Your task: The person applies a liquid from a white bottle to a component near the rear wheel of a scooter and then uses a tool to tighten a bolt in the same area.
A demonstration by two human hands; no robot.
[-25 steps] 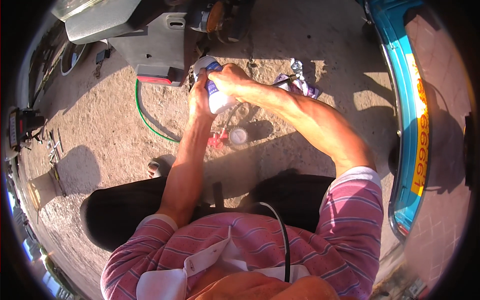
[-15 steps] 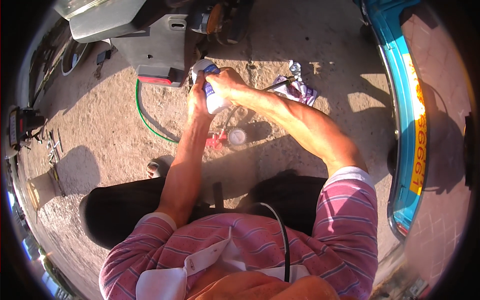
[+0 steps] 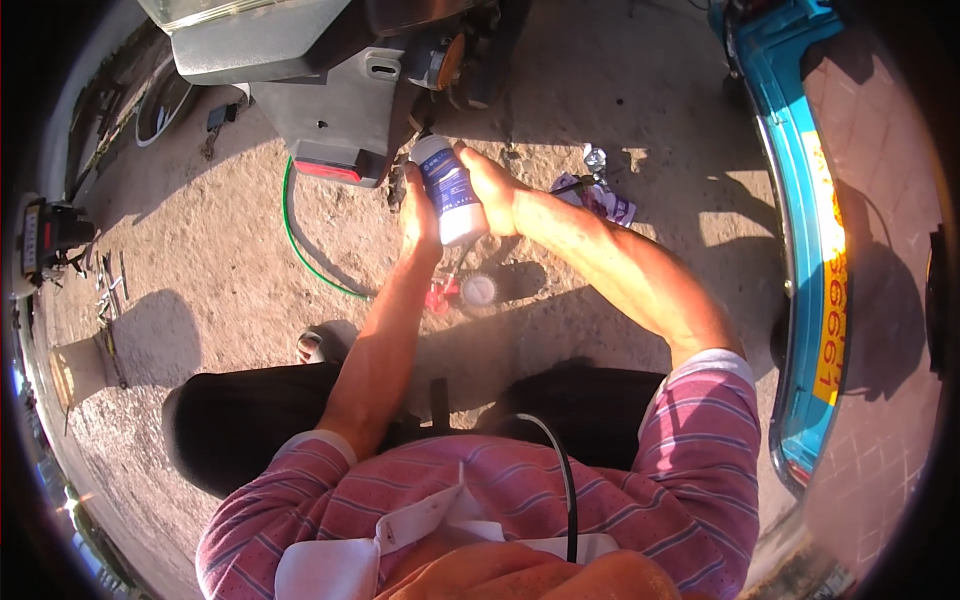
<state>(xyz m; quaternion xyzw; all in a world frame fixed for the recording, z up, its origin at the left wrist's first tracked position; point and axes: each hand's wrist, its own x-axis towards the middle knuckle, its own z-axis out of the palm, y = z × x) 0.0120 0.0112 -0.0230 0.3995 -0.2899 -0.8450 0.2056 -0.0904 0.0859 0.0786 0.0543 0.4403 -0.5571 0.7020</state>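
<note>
Between my two hands is a white plastic bottle (image 3: 449, 195) with a blue and purple label, tilted and facing me. My left hand (image 3: 419, 218) wraps its left side, and my right hand (image 3: 491, 193) presses along its right side. Just beyond the bottle's far end is the rear of a motorbike, with a grey mudguard (image 3: 330, 115) and a red reflector (image 3: 335, 170). On the ground below my hands lies a red inflator fitting (image 3: 440, 294) with a round pressure gauge (image 3: 479, 291). A green hose (image 3: 292, 225) curves toward it from beneath the mudguard.
A crumpled purple packet (image 3: 606, 203) lies on the rough ground to the right. Further right stands a blue vehicle panel (image 3: 800, 180) with a yellow strip. Several metal tools (image 3: 110, 285) and a pale container (image 3: 80, 372) are at the left.
My right hand has shifted from across the bottle to its right side, uncovering the label. Bottle and hands sit slightly further right in view, as does the motorbike.
</note>
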